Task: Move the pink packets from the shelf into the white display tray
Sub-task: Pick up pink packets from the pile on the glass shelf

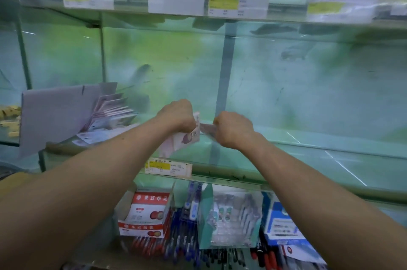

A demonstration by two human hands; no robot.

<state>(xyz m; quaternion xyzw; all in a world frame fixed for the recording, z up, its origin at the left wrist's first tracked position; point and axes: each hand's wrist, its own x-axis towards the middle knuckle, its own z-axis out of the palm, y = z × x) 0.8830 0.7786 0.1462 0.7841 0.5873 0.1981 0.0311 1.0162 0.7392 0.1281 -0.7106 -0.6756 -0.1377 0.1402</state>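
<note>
Over the middle of the glass shelf (308, 144), my left hand (176, 116) and my right hand (233, 129) both grip a small stack of pink packets (189, 137). The left hand closes on the stack's left side, the right hand on its right end. To the left stands the white display tray (55, 113), a cardboard box with a tall wall, holding several pink packets (112, 108) that lean fanned against one another. Some packets (92, 136) lie flat at the tray's foot.
A price label (168, 167) sits on the shelf's front edge below my hands. The lower shelf holds a red-and-white ink pad box (145, 214), pens (182, 241) and correction tape packs (233, 214). More goods stand on the upper shelf (176, 3).
</note>
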